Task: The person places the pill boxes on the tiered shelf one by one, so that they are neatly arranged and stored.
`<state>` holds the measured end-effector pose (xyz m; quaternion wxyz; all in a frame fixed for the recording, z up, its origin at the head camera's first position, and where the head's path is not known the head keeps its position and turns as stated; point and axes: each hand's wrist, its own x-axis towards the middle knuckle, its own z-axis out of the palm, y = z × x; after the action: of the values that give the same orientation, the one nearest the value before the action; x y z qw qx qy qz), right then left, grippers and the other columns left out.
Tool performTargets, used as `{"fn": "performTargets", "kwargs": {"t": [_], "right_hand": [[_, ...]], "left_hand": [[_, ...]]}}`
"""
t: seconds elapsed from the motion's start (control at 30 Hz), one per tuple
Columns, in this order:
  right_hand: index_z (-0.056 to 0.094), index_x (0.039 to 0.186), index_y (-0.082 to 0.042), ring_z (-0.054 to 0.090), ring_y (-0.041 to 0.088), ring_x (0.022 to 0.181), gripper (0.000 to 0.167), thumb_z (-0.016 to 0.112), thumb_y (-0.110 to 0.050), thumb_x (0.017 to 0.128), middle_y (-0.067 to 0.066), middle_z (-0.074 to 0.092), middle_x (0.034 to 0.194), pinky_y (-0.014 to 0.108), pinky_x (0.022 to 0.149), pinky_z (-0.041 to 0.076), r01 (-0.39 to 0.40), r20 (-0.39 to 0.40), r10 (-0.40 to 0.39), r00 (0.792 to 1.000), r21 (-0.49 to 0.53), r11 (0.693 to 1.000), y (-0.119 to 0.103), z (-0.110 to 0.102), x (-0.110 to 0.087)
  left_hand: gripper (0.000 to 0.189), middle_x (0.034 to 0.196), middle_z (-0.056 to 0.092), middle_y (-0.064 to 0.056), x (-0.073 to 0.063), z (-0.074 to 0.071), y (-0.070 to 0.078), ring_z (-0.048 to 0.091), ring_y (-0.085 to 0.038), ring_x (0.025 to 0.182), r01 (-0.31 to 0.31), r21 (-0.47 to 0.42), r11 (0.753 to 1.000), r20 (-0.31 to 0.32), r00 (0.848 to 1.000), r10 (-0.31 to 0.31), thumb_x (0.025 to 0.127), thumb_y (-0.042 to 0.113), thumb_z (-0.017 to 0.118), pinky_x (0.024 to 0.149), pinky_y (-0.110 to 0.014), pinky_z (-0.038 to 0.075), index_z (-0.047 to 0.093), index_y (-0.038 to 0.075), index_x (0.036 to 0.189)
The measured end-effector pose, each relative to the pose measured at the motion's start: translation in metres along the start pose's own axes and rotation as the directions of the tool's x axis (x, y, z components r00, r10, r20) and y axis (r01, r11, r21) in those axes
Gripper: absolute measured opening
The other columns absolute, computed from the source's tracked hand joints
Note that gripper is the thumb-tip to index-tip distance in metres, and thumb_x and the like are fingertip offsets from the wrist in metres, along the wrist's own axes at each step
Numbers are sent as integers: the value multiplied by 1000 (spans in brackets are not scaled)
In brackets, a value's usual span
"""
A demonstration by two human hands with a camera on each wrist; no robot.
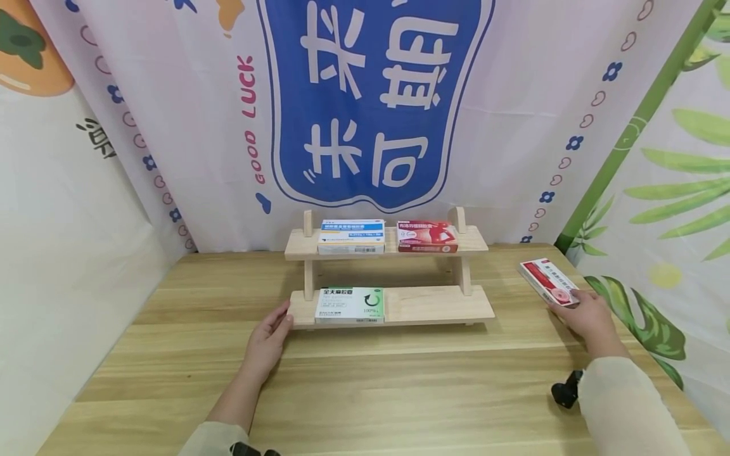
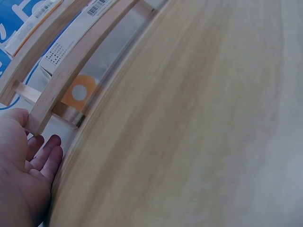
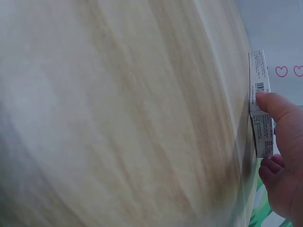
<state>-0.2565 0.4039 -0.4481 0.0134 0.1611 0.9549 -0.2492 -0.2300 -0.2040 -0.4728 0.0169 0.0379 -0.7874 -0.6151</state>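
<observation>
A two-tier wooden display rack (image 1: 439,304) stands on the table. My left hand (image 1: 268,339) grips the left end of its lower shelf; the left wrist view shows the thumb against the shelf end and the other fingers loosely bent below. On the upper shelf are a blue-and-white medicine box (image 1: 351,237) and a red medicine box (image 1: 426,237). A green-and-white medicine box (image 1: 350,305) lies on the left part of the lower shelf. To the right of the rack, my right hand (image 1: 590,320) holds a red-and-white medicine box (image 1: 544,278), its thumb (image 3: 277,105) on the printed side.
The wooden table (image 1: 399,392) reaches back to a printed curtain (image 1: 502,126) behind the rack. More printed cloth hangs on the left (image 1: 85,253) and right. A small black device (image 1: 566,390) sits at the right sleeve.
</observation>
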Motion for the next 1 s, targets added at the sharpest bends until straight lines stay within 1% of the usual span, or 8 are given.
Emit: {"fn": "performTargets", "kwargs": {"t": [0.17,0.3,0.43,0.53,0.7,0.77,0.87,1.0], "right_hand": [[24,146,13,24,62,129,87,54,-50,95,47,19,143,72,108,29,-9,-12,9,1000,13,1000,0,1,-1],[27,146,13,27,61,128,88,55,-52,94,47,23,142,71,107,31,-5,-42,7,999,41,999,3,3,-3],[28,146,11,25,60,130,89,54,-56,93,46,22,144,72,106,31,-2,-60,5,998,58,998,8,4,-6],[28,147,10,22,62,131,89,53,-57,94,46,20,145,73,106,30,7,-63,-2,998,78,997,11,2,-11],[26,149,8,18,64,133,90,52,-58,94,48,15,146,76,105,26,16,-68,-8,998,120,993,14,-5,-21],[26,149,7,17,64,133,89,53,-57,93,48,16,146,76,105,26,23,-80,-13,997,133,991,15,-8,-25],[27,149,7,22,63,131,88,53,-56,94,47,19,145,75,102,30,47,-102,-33,994,136,990,16,-12,-33],[30,148,7,32,60,125,87,54,-57,93,46,26,142,71,92,38,80,-122,-65,990,118,990,15,-17,-43]], "left_hand": [[47,157,35,-13,0,0,0,36,-25,144,1,-4,1000,1,1000,-1,104,22,48,110,-21,38,40,7,148],[47,157,35,-13,1,0,-1,36,-25,143,-4,-10,1000,2,1000,4,104,21,48,106,-13,39,40,6,148],[48,157,35,-13,1,-1,-2,36,-24,143,-5,-12,1000,5,1000,5,104,22,47,101,-5,39,39,6,149],[48,157,36,-13,1,-1,-2,37,-24,143,-2,-9,1000,3,1000,2,104,22,48,103,-7,39,40,6,148],[48,157,36,-13,1,-1,-1,37,-25,143,2,6,1000,-2,1000,-2,104,24,47,111,-22,38,40,7,148],[48,157,36,-13,1,-1,-1,37,-25,143,3,8,1000,-2,1000,-3,104,24,47,112,-24,37,40,7,148],[47,157,36,-13,0,-1,-1,37,-25,143,6,8,1000,-5,1000,-6,104,24,48,110,-21,38,41,8,148],[47,157,36,-13,0,0,-1,38,-26,143,8,5,1000,-10,1000,-8,104,23,48,107,-16,39,41,7,148]]}}
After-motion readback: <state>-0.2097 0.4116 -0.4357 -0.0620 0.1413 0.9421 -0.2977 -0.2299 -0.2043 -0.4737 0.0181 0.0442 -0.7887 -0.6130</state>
